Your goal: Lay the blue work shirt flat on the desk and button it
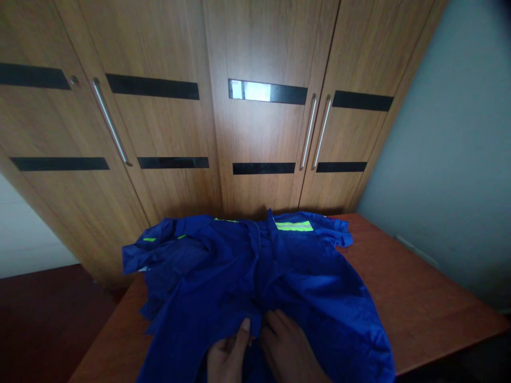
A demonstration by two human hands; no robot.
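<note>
Working at the front opening of a blue garment (319, 282), low down near the close end of the table (419, 303). Pinching the cloth at the edge of the left flap in the left hand (225, 359), thumb on top and fingers curled below. Reaching into the folds just beside it with the right hand (289, 348), fingers bent and pointing down into the opening. Cannot tell whether to call that second grip a pinch or only a press, for lack of any view of the fingertips.

Lies on the table, spread out, front upward, sleeves out to either side at the far end, near the wardrobe (259, 133). Shows a bright strip (293, 226) on the right of the chest. Parts down the middle, from the far end to the hands. Looks rumpled on the left, smoother on the right.

Seems, by judgement, to be at the step of handling the two front edges where close together. Calls next for a steady hold on the left edge, a sure hold on the right one, and a level match between them. Calls too for care not to trap loose cloth or drag the far end askew.
</note>
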